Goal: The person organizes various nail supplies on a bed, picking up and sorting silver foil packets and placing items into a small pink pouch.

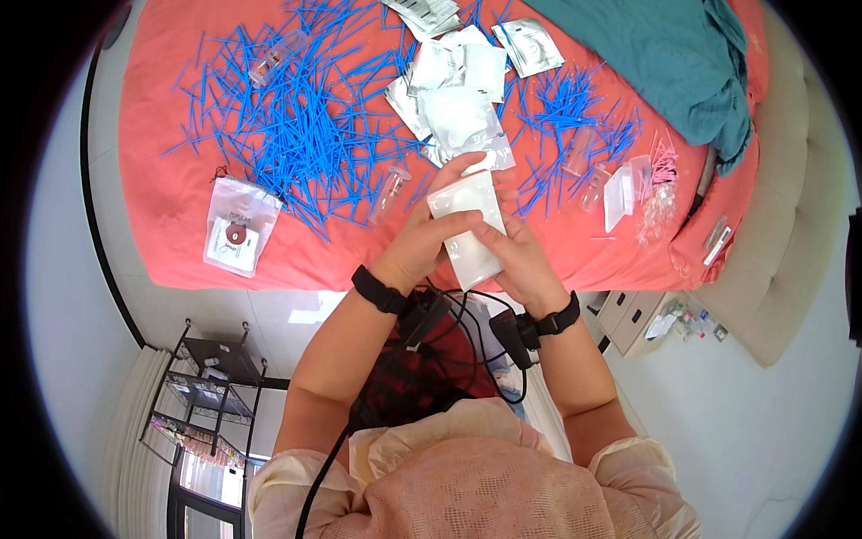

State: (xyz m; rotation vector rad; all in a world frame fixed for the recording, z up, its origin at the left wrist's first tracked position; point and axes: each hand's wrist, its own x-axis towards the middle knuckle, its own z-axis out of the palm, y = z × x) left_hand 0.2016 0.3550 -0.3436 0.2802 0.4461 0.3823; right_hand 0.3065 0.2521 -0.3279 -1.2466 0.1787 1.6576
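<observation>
Between both hands is a white zip-top plastic pouch [473, 256], tilted, with its reddish seal strip toward the far side. My left hand [438, 222] grips the pouch along its left side, thumb across the front. From the right, my right hand [515, 249] holds it too, its thumb pressed on the face near the other thumb. The fingers behind the pouch are partly hidden. Just beyond the hands lies a pile of clear and silvery packets [458, 118] on the coral bedsheet [337, 263]. A clear plastic tube [389, 195] lies left of my left hand.
Many thin blue sticks [303, 135] spread over the bed's left side, with a smaller heap [566, 101] at right. A frosted pouch [241, 226] lies front left. Pink sticks [664, 162] and clear containers [626, 188] sit at right, below a teal cloth [660, 60]. Black cables [471, 323] hang near my wrists.
</observation>
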